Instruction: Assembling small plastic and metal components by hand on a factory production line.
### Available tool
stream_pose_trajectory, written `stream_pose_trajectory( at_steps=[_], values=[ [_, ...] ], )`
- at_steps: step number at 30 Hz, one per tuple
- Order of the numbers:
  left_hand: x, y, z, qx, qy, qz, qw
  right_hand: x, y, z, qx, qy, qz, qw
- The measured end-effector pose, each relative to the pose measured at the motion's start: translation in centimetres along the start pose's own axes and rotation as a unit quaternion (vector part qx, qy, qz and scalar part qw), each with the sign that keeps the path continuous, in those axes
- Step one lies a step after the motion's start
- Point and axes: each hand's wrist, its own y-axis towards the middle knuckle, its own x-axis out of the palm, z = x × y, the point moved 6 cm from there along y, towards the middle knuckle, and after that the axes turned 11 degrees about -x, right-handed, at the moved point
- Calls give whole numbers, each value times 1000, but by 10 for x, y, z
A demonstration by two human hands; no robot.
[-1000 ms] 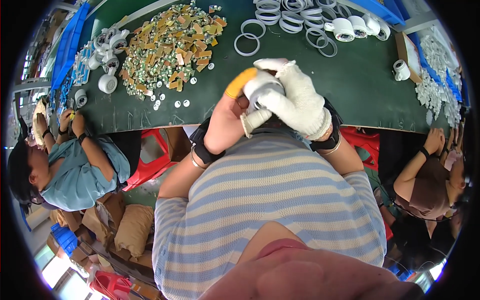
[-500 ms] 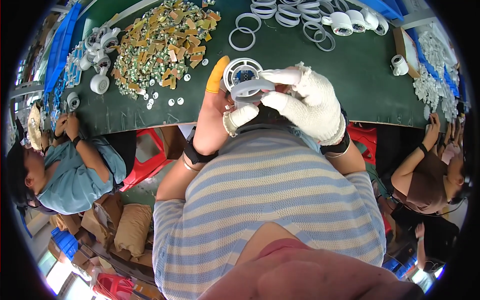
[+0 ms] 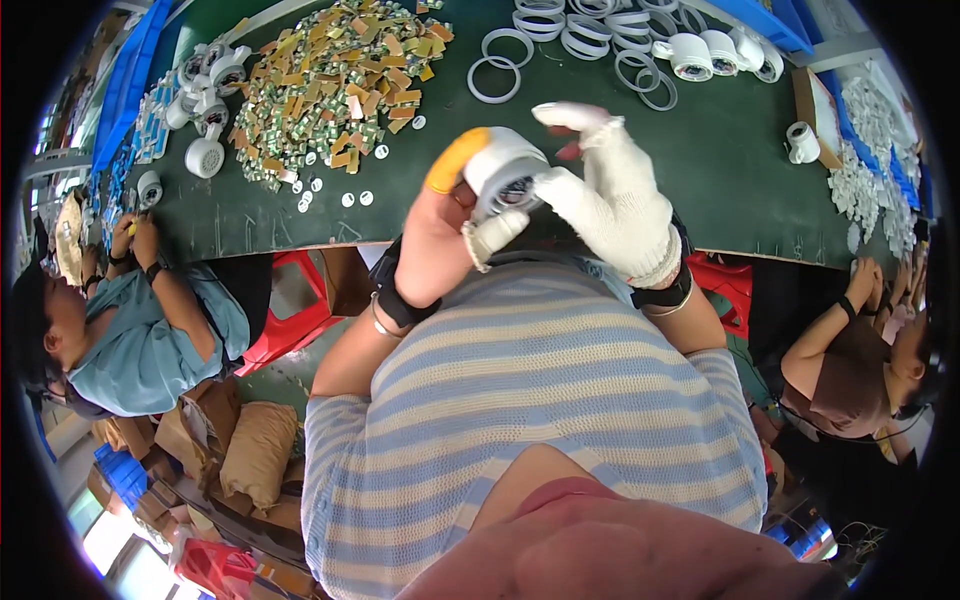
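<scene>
In front of my chest, my left hand [image 3: 430,240] is closed around a white round plastic housing [image 3: 505,158]. A yellow finger cot covers its index finger and a whitish one its thumb. The housing tilts, with its open end toward me and a grey ring [image 3: 490,198] around that rim; dark parts show inside. My right hand [image 3: 632,208], in a white knit glove, has its thumb and fingers spread. Its lower gloved digit lies against or very close to the housing's right edge; I cannot tell which. Nothing sits between its fingers.
Beyond my hands lie loose grey rings [image 3: 494,80] and several white housings [image 3: 690,55]. A heap of small circuit boards [image 3: 335,95] covers the far left of the green table [image 3: 740,190], with white discs [image 3: 348,199] beside it. Co-workers sit on both sides.
The ring, held over the housing before, now sits at its rim. My left hand has tilted the housing, open end toward me. My right fingers have spread apart and lifted off the ring.
</scene>
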Motion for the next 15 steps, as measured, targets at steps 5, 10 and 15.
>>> stream_pose_trajectory(
  at_steps=[5,10,15],
  values=[
    [8,-3,-12,-46,-42,7,998,20,5,2,48,-37,-104,993],
    [-11,-1,1,-53,-102,84,990,10,9,-15,-42,-134,-102,985],
    [-5,-4,5,-56,-112,59,990,1,4,-17,11,48,-82,995]
  ],
)
